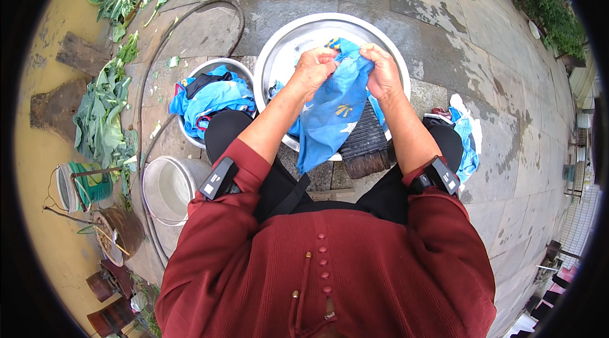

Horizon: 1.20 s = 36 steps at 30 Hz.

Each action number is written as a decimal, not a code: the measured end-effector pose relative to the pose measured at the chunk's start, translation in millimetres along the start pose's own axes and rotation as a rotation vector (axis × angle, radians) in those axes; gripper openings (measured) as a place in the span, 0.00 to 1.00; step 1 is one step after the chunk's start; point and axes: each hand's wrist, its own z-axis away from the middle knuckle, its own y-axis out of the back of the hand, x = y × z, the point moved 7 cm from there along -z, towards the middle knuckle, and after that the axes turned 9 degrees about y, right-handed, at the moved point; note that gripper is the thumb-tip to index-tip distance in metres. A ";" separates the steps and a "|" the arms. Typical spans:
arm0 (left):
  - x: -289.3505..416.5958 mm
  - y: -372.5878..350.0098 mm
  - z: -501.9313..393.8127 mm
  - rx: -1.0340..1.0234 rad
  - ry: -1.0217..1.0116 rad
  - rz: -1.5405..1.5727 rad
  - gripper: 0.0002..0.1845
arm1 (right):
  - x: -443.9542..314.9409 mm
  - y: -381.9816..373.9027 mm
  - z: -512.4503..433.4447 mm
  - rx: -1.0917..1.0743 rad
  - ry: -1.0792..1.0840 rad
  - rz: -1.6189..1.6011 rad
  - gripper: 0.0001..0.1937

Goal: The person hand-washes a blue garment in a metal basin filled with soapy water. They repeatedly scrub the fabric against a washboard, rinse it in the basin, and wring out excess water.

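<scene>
A blue patterned cloth [333,114] hangs between my two hands over a wide metal basin [280,48]. My left hand [314,69] grips it near its top, and my right hand [382,70] pinches its upper right edge. The lower end of the cloth droops past the basin's near rim. A dark ridged washboard [365,136] leans in the basin, its worn wooden end resting over the rim toward me. More blue fabric is partly hidden behind the hanging cloth and my forearms.
At the left stands a smaller metal basin [245,69] of blue and black laundry [214,95]. Nearer me is a translucent plastic bucket [169,186], beside a dark hose [142,114]. Leafy greens [102,109] line the yellow wall. More clothes [464,133] lie past my right knee.
</scene>
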 end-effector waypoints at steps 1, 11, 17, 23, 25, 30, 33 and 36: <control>0.0 -1.4 1.4 -0.005 0.001 -0.030 0.09 | 1.2 2.1 -0.4 0.021 -0.014 -0.028 0.03; 35.1 -10.9 30.5 0.157 -0.377 -0.522 0.06 | 15.3 10.4 3.0 -0.108 -0.314 0.334 0.07; 34.0 -3.9 26.4 0.193 -0.362 -0.614 0.08 | -1.8 11.7 1.2 0.095 -0.025 0.169 0.06; 24.0 -23.4 29.9 -0.027 -0.316 -0.541 0.06 | -22.7 4.0 -1.9 0.080 0.065 -0.035 0.07; 31.4 -26.5 37.3 0.013 -0.430 -0.536 0.05 | -24.5 -1.1 -2.1 0.008 0.046 -0.100 0.08; 50.2 -14.5 44.8 0.167 -0.578 -0.450 0.04 | -15.8 12.2 -4.3 0.056 0.060 0.033 0.09; 57.4 -3.3 41.8 0.282 -0.588 -0.412 0.04 | -8.1 25.1 -9.3 0.111 0.057 0.200 0.08; 47.6 4.6 28.2 0.327 -0.399 -0.346 0.11 | -9.4 25.6 -14.3 0.118 0.107 0.206 0.07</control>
